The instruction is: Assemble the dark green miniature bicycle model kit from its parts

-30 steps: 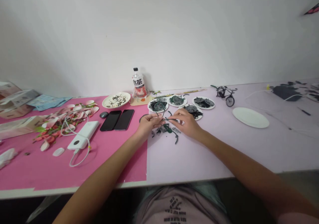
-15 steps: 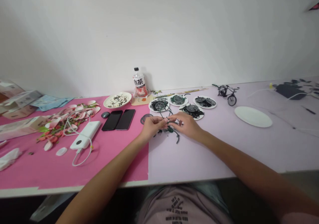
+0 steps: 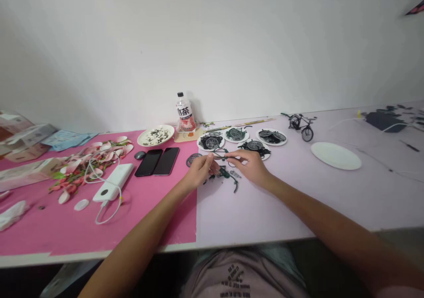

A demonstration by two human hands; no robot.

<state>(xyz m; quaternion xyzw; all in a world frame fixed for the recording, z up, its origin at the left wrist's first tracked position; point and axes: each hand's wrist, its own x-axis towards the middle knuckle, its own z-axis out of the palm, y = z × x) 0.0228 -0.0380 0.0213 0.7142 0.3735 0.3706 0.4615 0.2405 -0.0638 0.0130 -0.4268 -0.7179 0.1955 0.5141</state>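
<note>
Between my left hand (image 3: pixel 201 170) and my right hand (image 3: pixel 247 165) is a dark bicycle frame piece (image 3: pixel 219 153) of a small model, pinched in the fingers of both. Just below the fingers lie loose dark green model parts (image 3: pixel 228 173), one ending in a curved bar. A dark spoked wheel (image 3: pixel 193 159) rests on the pink sheet beside my left hand. Past my fingers stand small white plates of parts: one with a spoked wheel (image 3: pixel 210 142), one with green pieces (image 3: pixel 236 134), one with wheels (image 3: pixel 272 136), and one (image 3: pixel 254 146) partly behind my right hand.
An assembled model bicycle (image 3: pixel 301 126) stands at the right near a white oval plate (image 3: pixel 336 155). On the left are two phones (image 3: pixel 158 161), a white power bank with cable (image 3: pixel 113 182), pink petals (image 3: pixel 96 161) and a mouse (image 3: pixel 140 155). A bottle (image 3: pixel 185 114) stands by the wall.
My hands have drawn slightly apart, and the held dark piece shows more between them. The green parts below are less covered now.
</note>
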